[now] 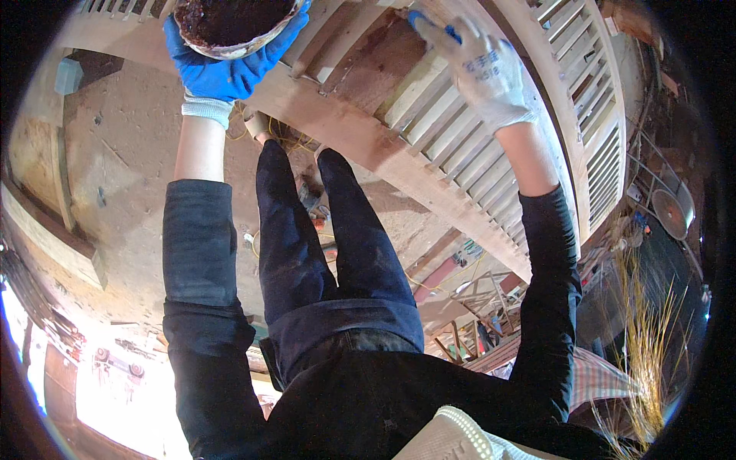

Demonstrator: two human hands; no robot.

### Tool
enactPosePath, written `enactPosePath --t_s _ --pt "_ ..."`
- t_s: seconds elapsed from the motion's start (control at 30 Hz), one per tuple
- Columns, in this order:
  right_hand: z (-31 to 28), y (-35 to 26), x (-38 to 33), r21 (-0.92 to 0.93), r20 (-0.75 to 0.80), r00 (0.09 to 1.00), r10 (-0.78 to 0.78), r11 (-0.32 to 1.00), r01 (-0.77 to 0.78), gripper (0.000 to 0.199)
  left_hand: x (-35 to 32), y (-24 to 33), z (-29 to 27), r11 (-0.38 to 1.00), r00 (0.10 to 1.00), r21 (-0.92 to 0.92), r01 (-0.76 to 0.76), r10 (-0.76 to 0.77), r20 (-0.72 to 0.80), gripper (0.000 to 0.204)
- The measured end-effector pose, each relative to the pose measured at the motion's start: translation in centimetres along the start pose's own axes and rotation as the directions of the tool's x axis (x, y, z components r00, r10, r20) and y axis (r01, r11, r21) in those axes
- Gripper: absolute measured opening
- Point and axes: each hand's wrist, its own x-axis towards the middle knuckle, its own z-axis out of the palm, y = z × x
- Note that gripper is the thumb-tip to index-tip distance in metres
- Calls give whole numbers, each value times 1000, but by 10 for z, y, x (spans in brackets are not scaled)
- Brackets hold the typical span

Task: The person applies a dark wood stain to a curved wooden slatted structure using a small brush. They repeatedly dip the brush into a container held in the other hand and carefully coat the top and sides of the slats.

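Note:
My left hand, in a blue-coated glove with a white cuff, supports a round bowl from below. Dark brown paste fills it and smears its rim. At the upper right, my right hand wears a white glove with blue showing at the fingers. Its back faces up and its fingers bend down over a pale wooden frame with slats. Whatever the fingers hold, if anything, is hidden. Beside them lies a brown-stained panel, set within the frame.
A second slatted wooden piece stands at the right. Behind it are a round metal disc and a bundle of straw-like stalks. Yellow cords lie by my feet on the dusty floor. A curved board edges the left side.

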Motion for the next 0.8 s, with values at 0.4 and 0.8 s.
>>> enactPosePath --t_s 0.4,0.8 --pt "1 -22 -10 22 -77 993 -95 995 96 58 1 -2 3 1000 1000 3 -13 13 2 78" --pt "-15 -16 -5 56 94 995 17 998 -23 49 -1 -3 5 1000 1000 7 -25 25 2 79"
